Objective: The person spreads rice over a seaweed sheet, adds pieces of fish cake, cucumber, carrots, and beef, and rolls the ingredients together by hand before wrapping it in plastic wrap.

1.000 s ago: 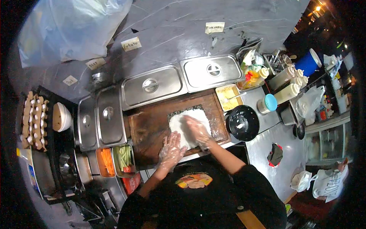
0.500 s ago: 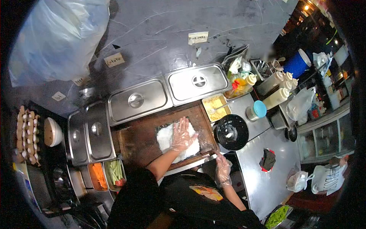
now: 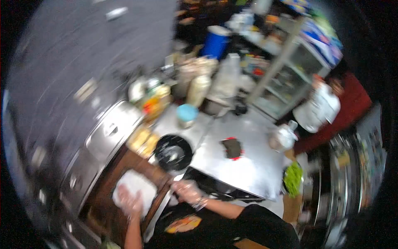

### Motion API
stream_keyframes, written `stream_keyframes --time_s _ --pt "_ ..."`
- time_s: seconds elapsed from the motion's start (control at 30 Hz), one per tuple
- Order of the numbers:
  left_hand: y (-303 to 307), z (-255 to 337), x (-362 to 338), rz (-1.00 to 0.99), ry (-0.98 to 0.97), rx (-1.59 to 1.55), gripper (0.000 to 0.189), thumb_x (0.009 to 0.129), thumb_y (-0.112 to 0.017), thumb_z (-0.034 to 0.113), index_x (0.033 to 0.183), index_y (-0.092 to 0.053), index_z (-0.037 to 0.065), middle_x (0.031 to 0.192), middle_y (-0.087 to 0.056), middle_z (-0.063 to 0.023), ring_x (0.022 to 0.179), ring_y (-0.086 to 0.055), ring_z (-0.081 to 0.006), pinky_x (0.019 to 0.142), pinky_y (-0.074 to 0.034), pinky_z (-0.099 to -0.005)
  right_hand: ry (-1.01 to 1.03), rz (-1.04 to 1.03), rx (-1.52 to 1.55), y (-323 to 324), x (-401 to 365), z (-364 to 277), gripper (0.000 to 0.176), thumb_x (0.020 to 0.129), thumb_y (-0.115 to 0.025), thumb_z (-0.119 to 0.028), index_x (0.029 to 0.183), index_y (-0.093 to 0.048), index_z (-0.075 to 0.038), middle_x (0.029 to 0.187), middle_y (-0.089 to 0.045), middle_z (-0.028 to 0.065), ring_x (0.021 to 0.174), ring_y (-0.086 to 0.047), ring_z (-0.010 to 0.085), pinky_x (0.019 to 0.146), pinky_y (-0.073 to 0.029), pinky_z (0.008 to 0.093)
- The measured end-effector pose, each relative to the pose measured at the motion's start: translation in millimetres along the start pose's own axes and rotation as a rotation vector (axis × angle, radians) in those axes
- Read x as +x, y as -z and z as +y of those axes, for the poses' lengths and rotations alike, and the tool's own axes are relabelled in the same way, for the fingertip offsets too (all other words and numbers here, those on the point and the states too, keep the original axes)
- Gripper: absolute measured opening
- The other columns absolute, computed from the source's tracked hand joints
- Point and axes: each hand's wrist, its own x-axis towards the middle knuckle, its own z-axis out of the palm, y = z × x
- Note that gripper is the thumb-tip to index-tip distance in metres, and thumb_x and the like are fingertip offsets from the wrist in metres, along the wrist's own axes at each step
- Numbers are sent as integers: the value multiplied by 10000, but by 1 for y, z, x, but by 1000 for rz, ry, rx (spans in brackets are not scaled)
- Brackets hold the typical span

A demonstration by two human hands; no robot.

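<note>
On the brown board [image 3: 123, 167], in the blurred head view, I see the left hand [image 3: 130, 204] lying flat and open on the white rice sheet [image 3: 139, 186]. The gloved right hand [image 3: 186, 191] is just off the board's edge, near the black bowl [image 3: 173, 152]; I cannot tell whether its fingers are spread or curled.

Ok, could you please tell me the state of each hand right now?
Left hand: open, flat on the white rice layer.
Right hand: cannot be told, too blurred.
</note>
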Motion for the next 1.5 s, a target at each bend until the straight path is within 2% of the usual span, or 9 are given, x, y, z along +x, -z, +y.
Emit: stream_keyframes --time_s 0.03,0.3,0.6,0.67,0.7,0.87,1.3,1.47,1.5 --pt "24 12 12 -150 85 -21 835 856 -648 395 1473 -288 -37 1527 -303 -228 1432 -255 -349 1188 -176 -448 391 159 -411 -5 6 15 306 965 -551 -237 1107 -644 19 1022 -702 165 887 -689 273 763 -555 371" --pt "18 32 51 -266 -44 134 791 962 -415 462 1498 -174 -67 1567 -198 -236 1455 -185 -367 1192 -124 -473 167 93 -317 -11 -1 9 424 1005 -469 -364 1176 -626 -9 1014 -688 169 836 -680 291 755 -537 365" --pt "24 23 16 -392 -322 -34 803 943 -459 465 1496 -202 -57 1563 -202 -249 1456 -177 -384 1186 -118 -489 207 112 -268 -8 -10 -15 435 1001 -499 -369 1263 -598 -36 1002 -698 167 862 -689 286 788 -538 364" --pt "36 9 8 -389 -348 -57 806 944 -458 483 1495 -216 -53 1556 -215 -256 1451 -186 -388 1184 -126 -485 -185 46 21 2 -17 -54 430 1000 -504 -368 1284 -587 -55 1067 -692 168 930 -685 269 832 -535 357" --pt "45 5 8 -387 -324 -65 807 944 -458 492 1494 -222 -50 1552 -222 -260 1449 -191 -391 1183 -129 -483 162 155 -260 -5 -6 -7 424 1007 -489 -372 1286 -585 -68 1160 -666 168 1018 -665 272 896 -518 347" --pt "70 23 28 -418 -138 34 828 947 -435 538 1499 -221 -41 1561 -215 -246 1450 -189 -389 1184 -130 -464 77 124 -261 0 -12 -5 413 1017 -465 -368 1276 -590 -71 1244 -629 161 1126 -620 272 980 -471 334" --pt "-30 -9 9 -301 -618 160 813 939 -444 523 1502 -235 -25 1556 -256 -216 1446 -211 -376 1168 -155 -517 82 53 -274 -2 5 -6 434 1013 -468 -343 1268 -592 -14 1174 -657 182 1051 -652 279 927 -504 350" --pt "36 0 -2 -168 -671 -151 769 941 -479 477 1491 -273 -20 1531 -293 -236 1425 -250 -394 1165 -170 -520 66 34 -285 -3 9 2 434 1011 -469 -355 1270 -596 -31 1152 -659 197 1046 -657 291 917 -510 358" --pt "60 12 2 -288 -523 -157 757 946 -478 473 1483 -289 -24 1521 -308 -244 1419 -263 -393 1165 -178 -511 58 19 -273 0 6 -12 439 1012 -461 -360 1276 -591 -34 1155 -656 201 1054 -653 301 920 -509 362"
